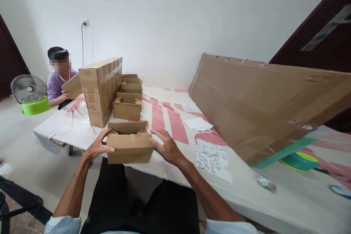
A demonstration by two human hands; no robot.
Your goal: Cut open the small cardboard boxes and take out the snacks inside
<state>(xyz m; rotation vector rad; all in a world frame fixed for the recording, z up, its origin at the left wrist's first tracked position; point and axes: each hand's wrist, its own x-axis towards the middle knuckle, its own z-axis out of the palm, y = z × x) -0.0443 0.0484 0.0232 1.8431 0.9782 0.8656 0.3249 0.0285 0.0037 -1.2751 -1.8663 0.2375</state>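
A small cardboard box [130, 150] stands at the near edge of the table, its lid flap raised at the back and its top partly uncovered. My left hand [97, 147] grips the left end, thumb stretched along the front face and fingers at the rear corner. At the right end is my right hand [168, 147], fingers spread, with the thumb at the box's edge; I cannot tell how firmly it touches. Behind this box, a row of similar uncovered boxes [127, 110] runs toward the wall. The inside of the near box is mostly hidden.
Taped cardboard boxes [94, 91] are stacked at the left. Beyond them a person [59, 84] holds a cardboard piece [73, 87]. A large cardboard sheet [263, 106] leans at right. Printed paper [214, 159], white sheets [199, 123] and a tape roll [340, 191] lie on the covered table [172, 157].
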